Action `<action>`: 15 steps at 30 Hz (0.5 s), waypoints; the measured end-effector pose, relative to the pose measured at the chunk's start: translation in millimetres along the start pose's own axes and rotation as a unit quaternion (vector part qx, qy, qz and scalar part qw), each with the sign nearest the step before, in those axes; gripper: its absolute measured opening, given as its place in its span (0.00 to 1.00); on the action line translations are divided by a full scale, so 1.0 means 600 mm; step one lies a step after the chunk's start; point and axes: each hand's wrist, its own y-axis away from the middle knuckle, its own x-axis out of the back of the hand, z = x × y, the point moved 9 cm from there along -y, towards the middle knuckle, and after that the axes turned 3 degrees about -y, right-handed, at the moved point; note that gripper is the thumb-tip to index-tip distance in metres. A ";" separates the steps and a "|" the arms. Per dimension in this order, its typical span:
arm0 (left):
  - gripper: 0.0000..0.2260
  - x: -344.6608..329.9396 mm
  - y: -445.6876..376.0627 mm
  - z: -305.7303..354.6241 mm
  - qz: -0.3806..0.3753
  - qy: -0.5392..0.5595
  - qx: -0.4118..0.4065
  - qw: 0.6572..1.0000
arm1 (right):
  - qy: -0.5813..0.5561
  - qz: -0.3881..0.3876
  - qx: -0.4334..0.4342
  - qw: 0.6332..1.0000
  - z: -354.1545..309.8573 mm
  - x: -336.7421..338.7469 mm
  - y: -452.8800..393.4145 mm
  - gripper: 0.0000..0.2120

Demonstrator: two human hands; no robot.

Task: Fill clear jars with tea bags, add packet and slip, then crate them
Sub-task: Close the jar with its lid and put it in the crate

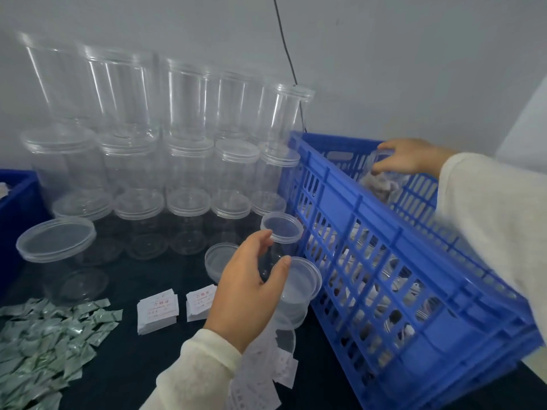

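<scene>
Far left: a blue bin at the edge of the dark surface; in front of it, a heap of green packets; behind, empty lidded jars stacked in tiers against the wall; nearer the centre, two stacks of slips.

Centre: the left hand, grip curled round an empty jar beside the crate, thumb and fingers on its wall under the lid; loose lids lie just beside it.

Right: the blue crate, filled jars visible through its slats; the right hand, grip clasped on a filled jar held over the crate interior, not yet set down.

Risks: releasing the filled jar too early could let it tip onto the jars below; the left hand could knock neighbouring jars, since the tiers stand close together.
</scene>
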 end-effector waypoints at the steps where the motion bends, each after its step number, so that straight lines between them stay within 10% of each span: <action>1: 0.16 -0.002 -0.003 -0.002 0.000 0.001 0.002 1.000 | -0.005 -0.009 0.009 1.000 0.004 -0.020 -0.006 0.33; 15: 0.15 0.014 -0.020 -0.005 0.024 -0.013 -0.010 1.000 | -0.127 0.026 -0.013 0.991 -0.057 -0.082 -0.079 0.36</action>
